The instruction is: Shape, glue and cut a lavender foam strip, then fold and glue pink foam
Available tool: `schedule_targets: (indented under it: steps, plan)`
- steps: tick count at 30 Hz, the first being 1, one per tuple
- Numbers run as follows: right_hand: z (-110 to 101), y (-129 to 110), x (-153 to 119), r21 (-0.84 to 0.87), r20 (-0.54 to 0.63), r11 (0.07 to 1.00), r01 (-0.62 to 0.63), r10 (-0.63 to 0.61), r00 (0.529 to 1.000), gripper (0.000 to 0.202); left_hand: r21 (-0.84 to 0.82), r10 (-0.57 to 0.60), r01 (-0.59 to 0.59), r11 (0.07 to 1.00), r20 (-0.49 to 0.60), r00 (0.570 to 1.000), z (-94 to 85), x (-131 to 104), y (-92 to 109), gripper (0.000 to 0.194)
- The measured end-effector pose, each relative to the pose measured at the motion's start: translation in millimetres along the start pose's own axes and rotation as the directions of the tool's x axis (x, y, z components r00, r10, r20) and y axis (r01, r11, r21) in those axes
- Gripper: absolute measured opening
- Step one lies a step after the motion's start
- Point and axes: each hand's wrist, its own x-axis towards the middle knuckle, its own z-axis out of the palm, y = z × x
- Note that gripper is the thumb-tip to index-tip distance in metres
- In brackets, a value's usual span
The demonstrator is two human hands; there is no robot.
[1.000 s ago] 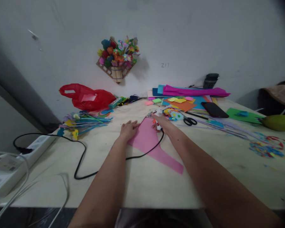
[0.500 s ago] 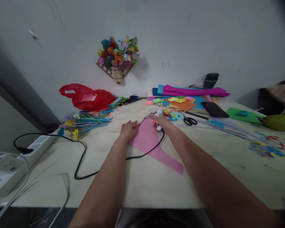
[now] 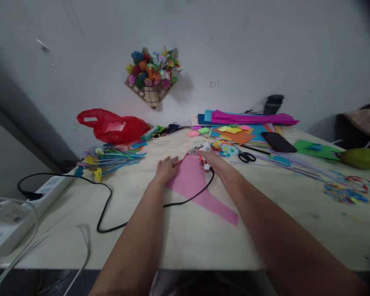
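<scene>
A pink sheet (image 3: 189,176) lies on the pale table, with a narrow strip reaching toward the lower right. My left hand (image 3: 167,168) rests on its left edge, fingers spread and pressing down. My right hand (image 3: 204,156) is wrapped round a white corded tool (image 3: 206,164), which looks like a glue gun, above the sheet's upper end. Its black cord (image 3: 185,202) runs across the sheet and under my left forearm. Small details at the tool's tip are too blurred to make out.
Paper flowers on stems (image 3: 111,158) and a red bag (image 3: 114,126) are at the left. Black scissors (image 3: 246,157), a phone (image 3: 279,142) and coloured sheets (image 3: 253,119) lie right of my right hand. A power strip (image 3: 46,197) sits at the left edge.
</scene>
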Motion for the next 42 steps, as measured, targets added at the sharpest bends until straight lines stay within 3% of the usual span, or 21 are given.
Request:
schedule_targets:
  steps: [4, 15, 28, 42]
  plan:
    - [-0.6, 1.1, -0.6, -0.028, 0.054, 0.997, 0.076, -0.074, 0.996, 0.03, 0.012, 0.004, -0.004, 1.0, 0.002, 1.0, 0.0, 0.9, -0.2, 0.037]
    - [-0.9, 3.6, 2.3, -0.034, 0.096, 0.998, 0.057, -0.053, 0.994, 0.033, 0.016, 0.0, 0.0, 1.0, 0.004, 1.0, -1.5, -0.1, 1.0, 0.037]
    - [-0.5, 5.1, 5.9, 0.038, 0.025, 0.997, 0.066, -0.067, 0.997, 0.028, 0.001, -0.009, 0.009, 1.0, 0.001, 1.0, -0.5, 0.7, 0.8, 0.038]
    - [-1.2, 7.5, 5.0, 0.011, 0.129, 0.997, 0.078, -0.078, 0.989, 0.031, 0.005, 0.009, -0.009, 1.0, -0.01, 1.0, 1.2, 1.7, -1.4, 0.037]
